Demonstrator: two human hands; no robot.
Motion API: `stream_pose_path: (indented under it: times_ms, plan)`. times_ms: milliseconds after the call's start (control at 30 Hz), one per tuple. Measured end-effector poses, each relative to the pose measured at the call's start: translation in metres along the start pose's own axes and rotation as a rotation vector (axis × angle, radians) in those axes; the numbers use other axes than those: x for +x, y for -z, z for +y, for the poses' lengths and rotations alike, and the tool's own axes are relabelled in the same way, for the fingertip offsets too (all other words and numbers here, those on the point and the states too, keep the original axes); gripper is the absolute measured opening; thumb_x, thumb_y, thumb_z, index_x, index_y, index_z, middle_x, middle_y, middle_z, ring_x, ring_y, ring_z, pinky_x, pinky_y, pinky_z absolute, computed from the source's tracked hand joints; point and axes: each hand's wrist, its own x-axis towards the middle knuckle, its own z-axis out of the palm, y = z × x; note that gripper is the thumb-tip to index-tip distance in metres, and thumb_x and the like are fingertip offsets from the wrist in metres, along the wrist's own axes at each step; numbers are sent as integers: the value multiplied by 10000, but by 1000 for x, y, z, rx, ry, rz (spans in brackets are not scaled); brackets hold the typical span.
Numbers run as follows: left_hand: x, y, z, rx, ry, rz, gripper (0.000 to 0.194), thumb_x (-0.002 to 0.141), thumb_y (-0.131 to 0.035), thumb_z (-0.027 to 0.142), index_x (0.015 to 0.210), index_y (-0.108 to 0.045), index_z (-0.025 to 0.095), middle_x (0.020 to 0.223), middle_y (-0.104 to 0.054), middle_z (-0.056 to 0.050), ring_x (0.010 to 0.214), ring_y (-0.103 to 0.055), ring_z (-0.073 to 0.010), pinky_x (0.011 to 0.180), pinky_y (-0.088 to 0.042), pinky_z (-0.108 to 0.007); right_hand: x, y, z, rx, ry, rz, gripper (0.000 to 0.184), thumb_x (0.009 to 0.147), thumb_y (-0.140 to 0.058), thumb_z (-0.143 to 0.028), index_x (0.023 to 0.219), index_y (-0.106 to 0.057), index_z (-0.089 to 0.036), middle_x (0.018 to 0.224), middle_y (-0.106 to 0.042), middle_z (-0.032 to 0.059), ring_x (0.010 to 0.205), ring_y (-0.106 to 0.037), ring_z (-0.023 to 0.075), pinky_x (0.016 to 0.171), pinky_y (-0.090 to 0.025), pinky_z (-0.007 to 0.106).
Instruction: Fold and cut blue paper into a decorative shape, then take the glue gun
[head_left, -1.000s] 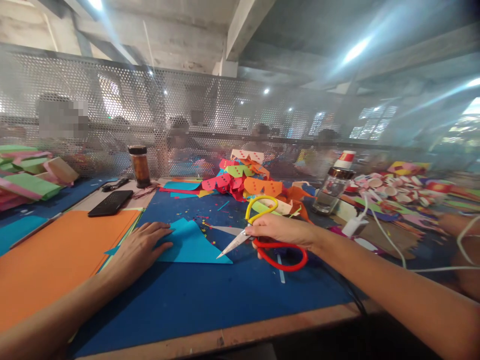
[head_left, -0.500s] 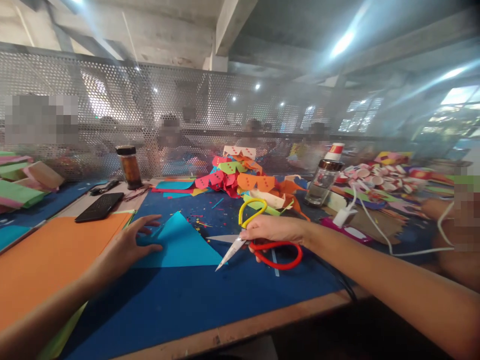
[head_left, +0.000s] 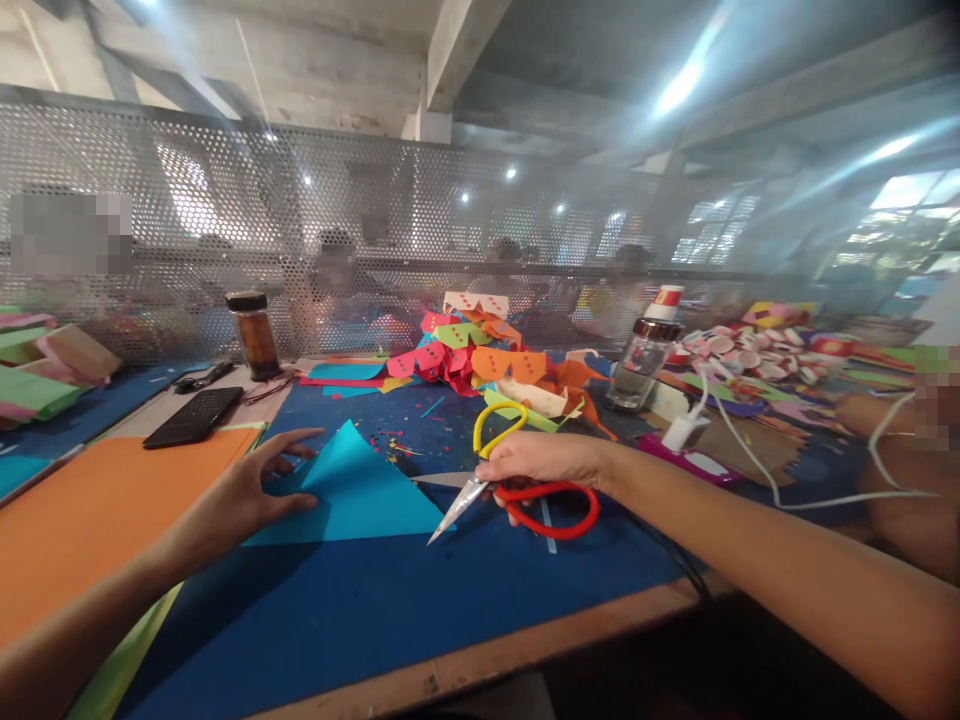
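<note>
A bright blue sheet of paper (head_left: 367, 490), its visible part triangular, lies on the dark blue table top in front of me. At its left side is my left hand (head_left: 274, 475), thumb and fingers spread; whether the fingertips touch the sheet I cannot tell. My right hand (head_left: 536, 465) grips a pair of scissors (head_left: 459, 508) at the pivot and handles, one yellow loop above and one red loop below. Their blades stand apart, pointing left near the sheet's right corner.
Orange sheets (head_left: 172, 490) and a black phone (head_left: 193, 417) lie left. A dark-capped jar (head_left: 255, 340) stands behind. Colourful paper cutouts (head_left: 480, 360) are heaped at centre back. Right are a glass bottle (head_left: 641, 370), a white charger (head_left: 686, 432) with cable, and another person's arm.
The blue sheet's lower left edge reaches slightly further left, and my left hand has shifted a little left. My right hand still holds the scissors with blades apart.
</note>
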Motion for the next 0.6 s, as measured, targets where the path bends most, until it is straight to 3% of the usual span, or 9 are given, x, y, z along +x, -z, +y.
stream_pose_path:
  times_ms: [300,600]
  plan:
    - [0,5,4,-7,41,-46,658,708,-755,493,1316,-572,321,1143,-656,-47,984,-592,-260,875,-504,-398,3,4,3,-4,12,46,444,773,-712,-558,686,-582,-142,609,-642,5,577,-682,143,577,-511,242]
    - [2,4,-1,-47,51,-65,670,700,-767,523,1306,-584,302,1156,-660,-69,1044,-599,-287,848,-530,-381,6,2,1,-51,6,-117,437,799,-690,-541,816,-649,-107,666,-670,21,583,-684,136,570,-489,223]
